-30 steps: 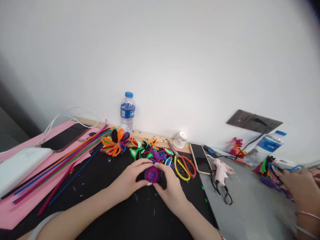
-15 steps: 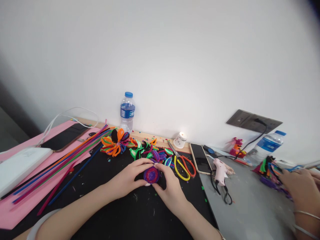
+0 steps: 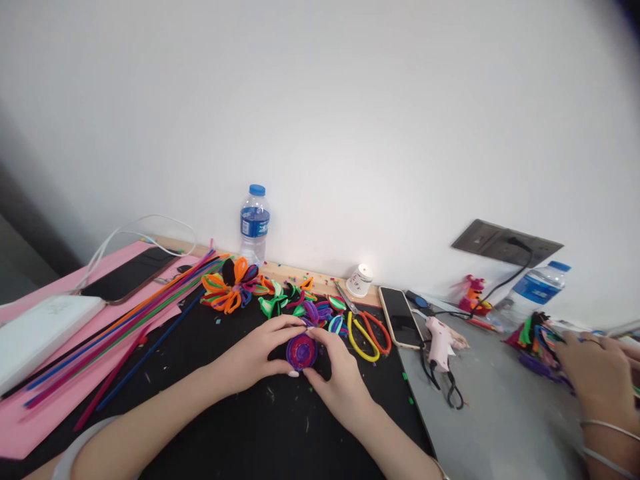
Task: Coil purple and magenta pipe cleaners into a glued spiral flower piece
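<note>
My left hand (image 3: 253, 357) and my right hand (image 3: 340, 380) close from both sides on a round purple and pink pipe-cleaner coil (image 3: 301, 351), held just above the black mat (image 3: 210, 373). Fingertips of both hands press its rim. Just behind the coil lie looped pipe-cleaner petals (image 3: 305, 307) in green, purple and black. An orange and blue pipe-cleaner flower (image 3: 231, 283) rests further back left.
Long pipe cleaners (image 3: 130, 320) lie on pink paper (image 3: 30, 427) at left, with a phone (image 3: 127, 275) and white box (image 3: 35, 333). A water bottle (image 3: 255, 223), lit candle (image 3: 360, 280), scissors (image 3: 367, 330), phone (image 3: 400, 317) and glue gun (image 3: 440, 341) sit nearby. Another person's hand (image 3: 597, 377) works at right.
My hands and the coil have shifted very slightly left. The other person's hand at the right has moved a little.
</note>
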The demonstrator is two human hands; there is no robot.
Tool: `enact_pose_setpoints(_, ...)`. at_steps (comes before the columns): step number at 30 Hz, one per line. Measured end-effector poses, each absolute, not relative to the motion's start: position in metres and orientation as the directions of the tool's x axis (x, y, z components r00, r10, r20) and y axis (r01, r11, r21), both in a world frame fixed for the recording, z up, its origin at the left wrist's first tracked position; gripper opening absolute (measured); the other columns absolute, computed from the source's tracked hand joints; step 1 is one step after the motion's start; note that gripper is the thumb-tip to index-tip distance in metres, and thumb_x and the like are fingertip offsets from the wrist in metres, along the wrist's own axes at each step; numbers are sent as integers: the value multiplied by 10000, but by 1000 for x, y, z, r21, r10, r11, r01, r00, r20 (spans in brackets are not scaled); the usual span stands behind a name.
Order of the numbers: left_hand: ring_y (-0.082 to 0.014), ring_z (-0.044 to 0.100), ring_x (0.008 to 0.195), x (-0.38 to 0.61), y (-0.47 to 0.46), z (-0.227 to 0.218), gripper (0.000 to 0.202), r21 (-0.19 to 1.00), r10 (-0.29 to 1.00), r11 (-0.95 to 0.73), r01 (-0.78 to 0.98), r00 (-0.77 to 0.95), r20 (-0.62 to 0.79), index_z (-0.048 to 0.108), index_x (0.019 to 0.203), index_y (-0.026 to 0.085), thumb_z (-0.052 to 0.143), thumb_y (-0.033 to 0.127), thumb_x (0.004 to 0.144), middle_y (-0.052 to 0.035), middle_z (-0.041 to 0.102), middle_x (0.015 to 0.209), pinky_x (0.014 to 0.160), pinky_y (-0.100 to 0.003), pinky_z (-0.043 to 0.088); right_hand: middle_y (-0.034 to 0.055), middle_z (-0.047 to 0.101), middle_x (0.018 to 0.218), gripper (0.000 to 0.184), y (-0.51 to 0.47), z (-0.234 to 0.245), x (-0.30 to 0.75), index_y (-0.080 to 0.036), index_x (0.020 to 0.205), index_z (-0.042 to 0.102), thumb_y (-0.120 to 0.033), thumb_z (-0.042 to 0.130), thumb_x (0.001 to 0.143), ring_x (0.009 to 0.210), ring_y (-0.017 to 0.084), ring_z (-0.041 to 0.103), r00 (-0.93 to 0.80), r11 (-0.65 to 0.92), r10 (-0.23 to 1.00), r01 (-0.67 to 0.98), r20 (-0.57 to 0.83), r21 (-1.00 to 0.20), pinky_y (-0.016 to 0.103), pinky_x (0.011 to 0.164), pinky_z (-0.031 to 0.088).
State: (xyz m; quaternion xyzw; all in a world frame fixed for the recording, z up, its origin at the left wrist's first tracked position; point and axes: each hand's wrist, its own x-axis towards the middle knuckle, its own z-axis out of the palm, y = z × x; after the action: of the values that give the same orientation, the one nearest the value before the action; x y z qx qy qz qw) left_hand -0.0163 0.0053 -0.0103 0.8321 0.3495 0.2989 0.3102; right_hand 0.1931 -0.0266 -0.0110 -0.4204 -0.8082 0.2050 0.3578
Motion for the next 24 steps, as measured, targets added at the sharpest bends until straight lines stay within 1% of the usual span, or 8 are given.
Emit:
enact_pose_setpoints(8,-288,451,1230,-17,4,-13,725,740,781,-543,398,564,269,497,1290,295,764,413,627,-90,478,1347,1058,-440,348,67,562,1158,575,-27,-11,194,-264,1249,416,-73,602,740,1075,238,557,-390,571,821,531,418,-626,407,931,477)
enact_pose_setpoints(12,-296,419,1254,-16,-1,-6,806,721,782,-553,417,557,278,472,1304,287,785,446,579,-97,443,1373,1070,-447,330,71,568,1158,558,-26,-11,194,-248,1250,429,-70,584,745,1073,247,565,-384,583,813,536,439,-611,399,928,486)
enact_pose_setpoints(13,-293,412,1259,-16,-2,-4,771,711,781,-563,421,552,291,478,1296,287,776,434,601,-95,441,1374,1072,-446,327,73,568,1159,562,-26,-11,194,-247,1252,429,-70,586,742,1071,247,567,-380,585,811,537,445,-608,400,925,488)
enact_pose_setpoints(15,-266,423,1250,-15,-5,1,553,689,782,-584,429,527,333,532,1236,288,705,367,717,-80,462,1352,1070,-426,331,79,567,1160,572,-26,-12,195,-249,1258,424,-76,594,740,1070,244,568,-370,582,813,546,450,-602,405,921,490)
enact_pose_setpoints(17,-234,455,1217,-14,-6,6,280,669,784,-603,434,475,398,620,1100,260,595,267,821,-70,510,1294,1051,-387,356,80,565,1162,571,-25,-13,195,-254,1263,418,-89,599,747,1076,240,565,-363,576,817,558,449,-598,410,924,486)
enact_pose_setpoints(18,-222,478,1191,-14,-6,8,196,659,783,-613,436,447,433,654,1010,244,537,221,855,-67,533,1260,1030,-367,377,79,563,1164,567,-25,-13,195,-256,1264,415,-94,598,753,1081,237,562,-360,572,819,562,446,-598,411,928,482)
enact_pose_setpoints(20,-206,519,1128,-13,-6,10,198,648,787,-616,448,386,481,676,875,222,482,181,879,-63,566,1191,978,-340,417,77,560,1168,560,-25,-13,195,-260,1263,411,-97,597,760,1086,234,557,-357,569,822,563,444,-600,411,934,476)
enact_pose_setpoints(24,-189,570,1004,-12,-5,8,166,674,817,-574,465,269,511,624,711,190,530,184,847,-58,596,1061,893,-321,461,81,553,1178,571,-24,-16,196,-255,1260,411,-78,596,750,1090,233,551,-344,554,832,566,436,-610,406,938,468)
